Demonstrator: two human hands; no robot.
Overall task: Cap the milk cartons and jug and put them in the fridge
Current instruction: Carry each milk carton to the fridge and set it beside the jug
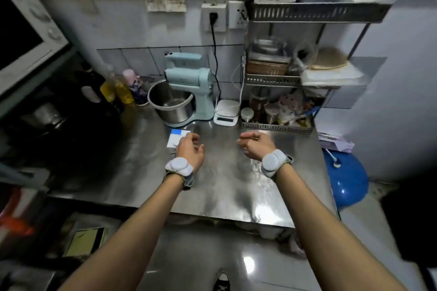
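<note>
My left grip (190, 149) hangs over the steel desk (224, 184), fingers loosely curled and pinching nothing. My right grip (254, 145) is well apart at its 3 o'clock, fingers slack and bent inward, with nothing in it. Each wrist wears a grey puck-shaped band (178, 166). The white carton with a blue patch (177, 137) sits on the desk at 11 o'clock from my left grip, partly hidden by my fingers; I cannot tell if they touch it. Just beyond it, at 12 o'clock, stands a pale blue stand mixer (189, 78) with its steel bowl (171, 104). A white kitchen scale (226, 112) lies at the mixer's 3 o'clock, beside a metal rack (276, 127) holding jars. A white countertop oven (26, 30) sits at 10 o'clock, and a big blue water bottle (347, 182) stands off the desk at 3 o'clock
</note>
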